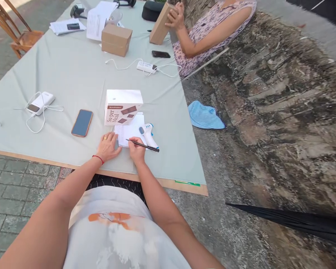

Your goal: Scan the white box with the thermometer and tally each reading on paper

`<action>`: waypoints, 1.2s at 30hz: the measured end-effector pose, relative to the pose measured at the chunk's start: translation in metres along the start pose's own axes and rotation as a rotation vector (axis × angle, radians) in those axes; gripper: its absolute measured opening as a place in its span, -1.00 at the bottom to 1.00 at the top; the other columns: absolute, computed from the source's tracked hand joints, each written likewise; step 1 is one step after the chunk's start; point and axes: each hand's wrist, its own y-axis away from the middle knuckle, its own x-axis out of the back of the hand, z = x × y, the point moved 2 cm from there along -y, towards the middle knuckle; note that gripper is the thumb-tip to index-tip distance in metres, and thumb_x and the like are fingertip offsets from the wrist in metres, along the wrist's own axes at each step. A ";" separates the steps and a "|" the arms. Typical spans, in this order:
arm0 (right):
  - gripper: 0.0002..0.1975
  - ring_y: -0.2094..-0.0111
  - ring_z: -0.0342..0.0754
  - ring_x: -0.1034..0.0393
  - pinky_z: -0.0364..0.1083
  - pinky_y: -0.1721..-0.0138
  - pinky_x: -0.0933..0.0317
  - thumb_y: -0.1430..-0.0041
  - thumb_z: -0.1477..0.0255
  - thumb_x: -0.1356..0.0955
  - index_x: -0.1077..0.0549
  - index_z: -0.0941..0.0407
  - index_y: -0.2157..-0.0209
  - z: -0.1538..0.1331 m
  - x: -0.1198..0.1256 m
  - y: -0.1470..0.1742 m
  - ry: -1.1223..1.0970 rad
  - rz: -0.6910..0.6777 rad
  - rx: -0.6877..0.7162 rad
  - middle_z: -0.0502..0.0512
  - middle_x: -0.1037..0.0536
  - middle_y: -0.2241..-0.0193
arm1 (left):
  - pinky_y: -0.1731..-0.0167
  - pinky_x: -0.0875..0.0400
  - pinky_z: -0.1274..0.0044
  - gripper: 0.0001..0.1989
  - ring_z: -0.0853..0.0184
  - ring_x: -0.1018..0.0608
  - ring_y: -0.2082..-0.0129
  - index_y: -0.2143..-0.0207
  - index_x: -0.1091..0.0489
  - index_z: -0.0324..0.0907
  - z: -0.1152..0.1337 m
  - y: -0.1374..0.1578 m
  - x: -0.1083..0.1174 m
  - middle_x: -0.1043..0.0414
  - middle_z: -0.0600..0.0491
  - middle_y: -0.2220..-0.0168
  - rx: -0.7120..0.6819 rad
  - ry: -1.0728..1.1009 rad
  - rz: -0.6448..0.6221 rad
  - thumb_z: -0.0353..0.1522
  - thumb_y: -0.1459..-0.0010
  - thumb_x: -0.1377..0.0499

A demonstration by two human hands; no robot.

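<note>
A black pen point(148, 147) is held in my right hand point(137, 151), its tip over a white sheet of paper point(126, 135) on the table. My left hand point(109, 146) lies flat with fingers spread at the paper's left edge. Just beyond stands a white box point(124, 98) printed "Super Meal", covering the far part of the paper. A white and blue infrared thermometer point(148, 135) rests along the paper's right side. To the left of my left hand lies a phone point(82, 123) with an orange edge.
On the cloth-covered table point(72, 82) are a power bank with cable point(41, 103), another power bank point(146, 67), a black phone point(160, 54) and a cardboard box point(116, 40). At the far right a person's hands point(176, 16) hold a brown box point(161, 24). Blue cloth point(205, 115) lies beyond the edge.
</note>
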 end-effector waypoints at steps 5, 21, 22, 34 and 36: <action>-0.79 0.48 -0.10 -0.26 -0.06 0.40 -0.26 0.03 0.27 -0.31 -0.37 0.10 0.37 0.002 0.000 0.003 0.052 -0.017 -0.018 0.01 -0.44 0.50 | -0.25 -0.24 0.21 -0.59 0.10 -0.40 -0.24 -0.21 -0.35 -0.16 0.000 -0.004 0.002 -0.35 -0.16 -0.22 0.056 0.036 -0.014 -0.26 -0.40 0.01; -0.87 0.46 -0.08 -0.28 -0.06 0.35 -0.27 -0.01 0.30 -0.31 -0.39 0.07 0.47 0.000 0.003 0.010 0.151 -0.069 0.014 -0.02 -0.45 0.54 | -0.26 -0.26 0.11 -0.67 0.00 -0.36 -0.27 -0.09 -0.44 -0.14 0.007 -0.002 0.000 -0.33 -0.20 -0.23 0.040 0.030 0.008 -0.32 -0.30 -0.17; -0.86 0.46 -0.08 -0.28 -0.06 0.35 -0.27 -0.01 0.29 -0.31 -0.39 0.07 0.47 0.000 0.003 0.010 0.154 -0.069 0.014 -0.02 -0.45 0.54 | -0.26 -0.26 0.12 -0.67 0.01 -0.36 -0.27 -0.09 -0.44 -0.14 0.008 -0.002 0.000 -0.33 -0.20 -0.23 0.037 0.029 0.008 -0.32 -0.30 -0.17; -0.82 0.46 -0.08 -0.29 -0.05 0.34 -0.26 0.02 0.25 -0.30 -0.40 0.07 0.48 -0.002 0.003 0.010 0.160 -0.093 0.033 -0.02 -0.44 0.54 | -0.27 -0.25 0.11 -0.66 0.00 -0.35 -0.28 -0.10 -0.43 -0.15 0.009 -0.001 0.001 -0.32 -0.21 -0.24 0.033 0.034 0.009 -0.33 -0.30 -0.15; -0.84 0.46 -0.08 -0.28 -0.06 0.34 -0.25 0.01 0.27 -0.30 -0.39 0.07 0.48 -0.002 0.003 0.011 0.163 -0.095 0.027 -0.03 -0.44 0.54 | -0.26 -0.25 0.10 -0.66 0.00 -0.35 -0.28 -0.10 -0.43 -0.15 0.008 -0.001 0.000 -0.32 -0.21 -0.24 0.034 0.031 0.006 -0.33 -0.30 -0.15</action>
